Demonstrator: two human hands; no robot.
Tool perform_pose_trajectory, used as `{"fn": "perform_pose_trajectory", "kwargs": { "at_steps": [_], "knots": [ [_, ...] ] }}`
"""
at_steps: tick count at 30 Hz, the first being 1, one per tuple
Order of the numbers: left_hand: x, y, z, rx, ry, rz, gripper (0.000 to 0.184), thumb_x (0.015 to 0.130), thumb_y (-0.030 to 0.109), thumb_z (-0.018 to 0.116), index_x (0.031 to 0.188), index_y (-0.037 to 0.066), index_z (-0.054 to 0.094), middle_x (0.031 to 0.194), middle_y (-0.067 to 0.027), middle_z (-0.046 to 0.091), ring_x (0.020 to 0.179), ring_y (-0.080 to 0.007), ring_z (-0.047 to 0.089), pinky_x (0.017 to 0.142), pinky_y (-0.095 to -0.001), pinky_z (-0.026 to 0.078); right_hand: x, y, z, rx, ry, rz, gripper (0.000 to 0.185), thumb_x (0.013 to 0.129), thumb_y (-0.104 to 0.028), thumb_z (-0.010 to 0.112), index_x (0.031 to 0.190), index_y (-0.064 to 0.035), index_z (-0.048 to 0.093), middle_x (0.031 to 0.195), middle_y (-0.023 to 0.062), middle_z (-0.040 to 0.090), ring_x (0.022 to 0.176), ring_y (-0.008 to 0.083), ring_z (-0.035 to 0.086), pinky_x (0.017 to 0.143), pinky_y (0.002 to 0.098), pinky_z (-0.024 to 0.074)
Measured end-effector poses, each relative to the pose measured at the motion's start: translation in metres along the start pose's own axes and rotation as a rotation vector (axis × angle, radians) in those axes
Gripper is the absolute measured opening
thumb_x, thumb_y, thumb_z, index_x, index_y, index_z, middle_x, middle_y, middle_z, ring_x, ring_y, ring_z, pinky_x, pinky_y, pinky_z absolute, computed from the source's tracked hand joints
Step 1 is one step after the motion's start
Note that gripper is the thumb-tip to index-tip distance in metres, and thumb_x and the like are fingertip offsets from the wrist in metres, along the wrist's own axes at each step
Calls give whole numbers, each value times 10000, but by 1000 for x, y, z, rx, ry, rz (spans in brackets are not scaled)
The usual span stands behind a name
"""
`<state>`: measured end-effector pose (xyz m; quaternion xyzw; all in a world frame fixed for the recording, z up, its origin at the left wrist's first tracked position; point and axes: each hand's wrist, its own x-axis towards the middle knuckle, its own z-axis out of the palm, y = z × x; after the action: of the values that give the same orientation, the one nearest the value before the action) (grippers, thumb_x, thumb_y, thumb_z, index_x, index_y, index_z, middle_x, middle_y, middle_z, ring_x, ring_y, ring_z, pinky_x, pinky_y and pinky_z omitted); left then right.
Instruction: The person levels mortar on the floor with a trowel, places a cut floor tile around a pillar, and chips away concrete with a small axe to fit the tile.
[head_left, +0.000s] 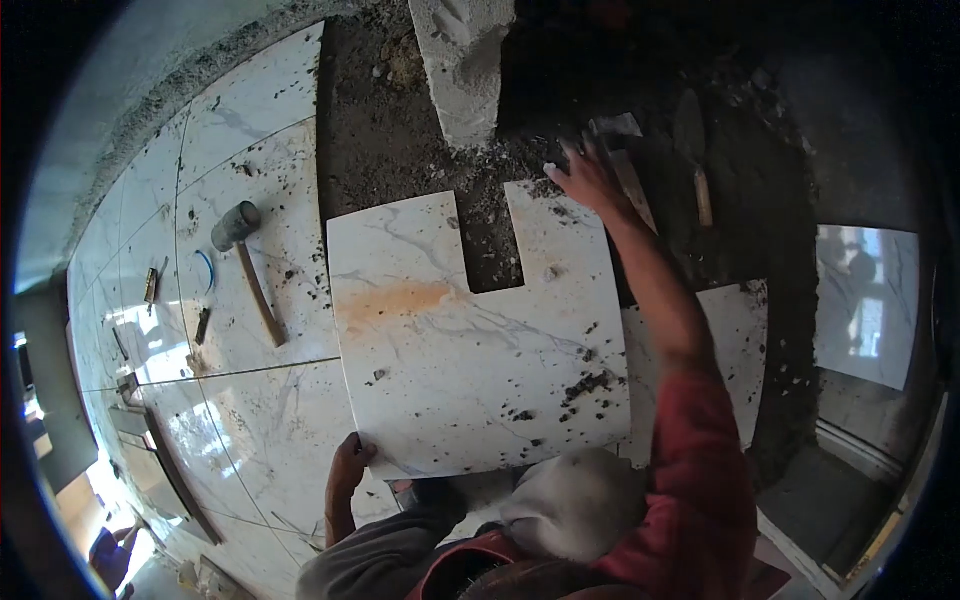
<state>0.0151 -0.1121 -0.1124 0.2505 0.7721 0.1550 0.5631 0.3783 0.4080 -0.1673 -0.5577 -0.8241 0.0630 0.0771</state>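
Observation:
A large white marble-look floor tile (470, 380) with a rectangular notch in its far edge lies before me. Crumbs of mortar and an orange-brown stain mark its face. My left hand (350, 462) grips the tile's near left corner, its thumb over the edge and the other fingers partly hidden. Over the dark mortar bed, by the tile's far right corner, my right hand (588, 180) reaches out with fingers apart and nothing visibly held. Next to it are a narrow strip (634, 190) and a small pale offcut (616, 125). The notch faces a rough concrete post (465, 75).
A rubber mallet (238, 226) rests on the laid tiles (250, 420) at left, near a blue ring (206, 270). A trowel (692, 135) lies on the dark bed at right. Further right is another tile (866, 300). A tile cutter-like tool (165, 465) sits at lower left.

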Motion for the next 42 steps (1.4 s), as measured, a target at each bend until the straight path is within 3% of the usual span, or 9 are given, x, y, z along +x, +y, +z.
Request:
{"fn": "perform_pose_trajectory", "kwargs": {
  "at_steps": [10,13,17,26,31,33,36,39,42],
  "knots": [
    [-4,6,11,-41,71,-14,305,832,172,568,1045,-47,574,875,-114,625,793,-176,555,713,-337,453,32,26,72,112,-293,258,286,906,-202,475,1117,-43,583,1096,230,584,1043,350,562,894,434,435],
    [-1,12,6,5,47,-14,310,833,172,570,1052,-47,570,878,-114,627,792,-177,556,718,-336,454,-27,90,-1,186,-95,-402,154,877,-108,466,877,-7,583,762,144,580,730,256,589,663,395,472],
    [4,-11,4,-57,20,-13,310,830,171,568,1050,-46,565,878,-116,627,796,-175,554,720,-336,453,-134,179,-124,-255,-130,434,285,891,-117,467,1136,-31,587,1045,168,638,958,301,625,798,379,497],
    [8,-4,-2,-47,-50,0,265,800,137,593,995,-41,575,819,-90,612,728,-161,531,669,-324,447,-187,-62,-58,290,-78,-192,410,837,-98,587,1243,-90,535,1292,168,478,1148,330,475,958,386,401],
    [16,-22,-9,24,-64,77,268,802,160,618,965,-47,570,825,-97,614,744,-162,529,686,-330,447,-160,-22,24,745,-225,314,257,835,-127,521,1064,-16,556,1143,219,511,1107,365,458,944,439,371],
    [17,-24,-6,12,-56,76,276,813,180,616,963,-47,570,830,-92,612,759,-160,534,696,-327,449,-145,69,4,-55,-211,-143,166,849,-51,484,981,-3,571,969,215,528,923,364,525,797,443,431],
    [16,-27,-2,-45,-62,121,288,840,209,595,980,-41,565,853,-84,608,773,-148,532,694,-315,446,-192,187,-42,-285,45,332,321,898,-161,501,1148,34,547,1057,240,576,1021,355,547,876,444,439],
    [0,-13,15,-370,49,144,309,880,256,554,996,-30,556,865,-74,596,776,-136,520,675,-309,439,-263,160,-84,-25,-177,623,491,928,-203,457,1356,16,356,1302,215,470,1169,353,482,984,450,382],
    [-8,-14,27,-367,174,36,341,926,312,494,990,-17,552,867,-62,577,806,-144,531,719,-315,452,-351,85,-69,-192,-830,101,480,935,-129,437,1388,-32,313,1351,203,421,1234,329,419,1031,404,326]
  ]
}}
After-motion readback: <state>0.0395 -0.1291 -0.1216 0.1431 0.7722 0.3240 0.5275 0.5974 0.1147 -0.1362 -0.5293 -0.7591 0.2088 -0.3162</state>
